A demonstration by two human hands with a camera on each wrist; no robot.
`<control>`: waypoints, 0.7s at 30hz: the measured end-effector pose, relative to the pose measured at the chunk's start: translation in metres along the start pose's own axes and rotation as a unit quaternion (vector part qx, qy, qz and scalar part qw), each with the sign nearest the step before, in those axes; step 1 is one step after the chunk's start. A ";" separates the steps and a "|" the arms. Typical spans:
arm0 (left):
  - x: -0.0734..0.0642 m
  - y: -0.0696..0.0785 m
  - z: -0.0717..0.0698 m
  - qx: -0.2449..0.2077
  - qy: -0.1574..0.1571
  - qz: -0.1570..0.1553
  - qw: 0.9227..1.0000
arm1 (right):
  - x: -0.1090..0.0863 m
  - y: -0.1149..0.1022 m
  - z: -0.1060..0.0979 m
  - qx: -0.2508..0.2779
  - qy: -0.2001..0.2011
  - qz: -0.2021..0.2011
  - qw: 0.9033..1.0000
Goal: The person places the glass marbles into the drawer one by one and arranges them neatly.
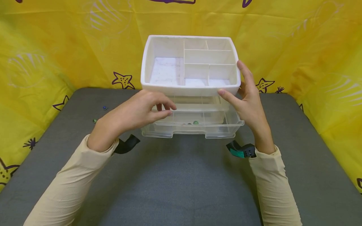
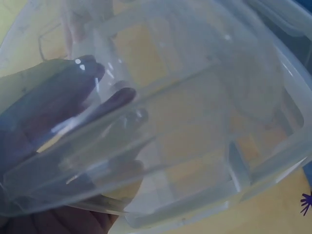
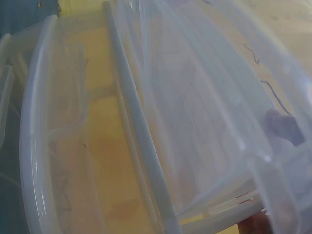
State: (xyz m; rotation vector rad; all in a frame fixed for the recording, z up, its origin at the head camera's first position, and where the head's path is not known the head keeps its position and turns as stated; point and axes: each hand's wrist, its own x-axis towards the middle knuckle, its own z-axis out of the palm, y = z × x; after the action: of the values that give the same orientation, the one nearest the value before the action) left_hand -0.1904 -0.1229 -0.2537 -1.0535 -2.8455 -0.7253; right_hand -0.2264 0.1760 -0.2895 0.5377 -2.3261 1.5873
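Note:
A white organizer (image 1: 190, 90) with a divided top tray stands at the back of the table. Below the tray, a clear plastic drawer (image 1: 192, 129) sticks out toward me, with a green marble (image 1: 195, 122) and small dark bits inside. My left hand (image 1: 141, 108) hovers over the drawer's left part, fingers loosely bent and nothing visible between them. My right hand (image 1: 249, 97) grips the tray's right front corner, thumb at the front and fingers along the side. Through clear plastic, the left wrist view shows blurred left fingers (image 2: 58, 97). A right fingertip (image 3: 285, 126) appears behind plastic.
A blue marble (image 1: 105, 107) and another green marble (image 1: 94, 121) lie on the grey tabletop (image 1: 181, 182), left of the organizer. Yellow patterned cloth (image 1: 282, 37) hangs behind and along both sides. Black straps (image 1: 127, 144) sit by the wrists.

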 end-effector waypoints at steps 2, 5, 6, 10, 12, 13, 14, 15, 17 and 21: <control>-0.001 0.000 0.000 0.007 0.013 0.008 1.000 | 0.000 0.000 0.000 0.000 0.000 -0.002 1.000; -0.003 -0.001 0.001 0.021 0.043 0.027 0.998 | 0.000 0.001 0.000 0.003 0.000 -0.003 1.000; -0.005 -0.002 0.001 0.024 0.056 0.037 0.997 | 0.000 0.000 0.000 0.003 0.000 -0.002 1.000; -0.010 -0.005 0.001 0.029 0.111 0.078 0.990 | 0.000 0.000 0.000 0.004 -0.001 0.000 1.000; -0.013 -0.007 0.001 0.029 0.138 0.100 0.985 | 0.000 0.000 0.000 0.003 -0.001 0.000 1.000; -0.015 -0.007 0.001 0.030 0.150 0.109 0.982 | 0.000 0.000 0.000 0.003 -0.001 0.000 1.000; -0.016 -0.008 0.001 0.029 0.161 0.118 0.979 | 0.000 0.000 0.000 0.003 0.000 -0.001 1.000; -0.018 -0.009 0.001 0.029 0.173 0.128 0.976 | 0.000 0.000 0.000 0.004 0.000 -0.001 1.000; -0.022 -0.011 0.000 0.029 0.194 0.141 0.971 | 0.001 0.001 0.000 0.004 0.001 -0.002 1.000; -0.030 -0.014 -0.003 0.034 0.219 0.144 0.964 | 0.001 0.001 0.000 0.004 0.001 -0.002 1.000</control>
State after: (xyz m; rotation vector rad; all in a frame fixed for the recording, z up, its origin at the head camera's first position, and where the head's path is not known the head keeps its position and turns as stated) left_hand -0.1759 -0.1519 -0.2617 -1.1023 -2.2711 -0.7208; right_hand -0.2273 0.1765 -0.2898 0.5409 -2.3160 1.5966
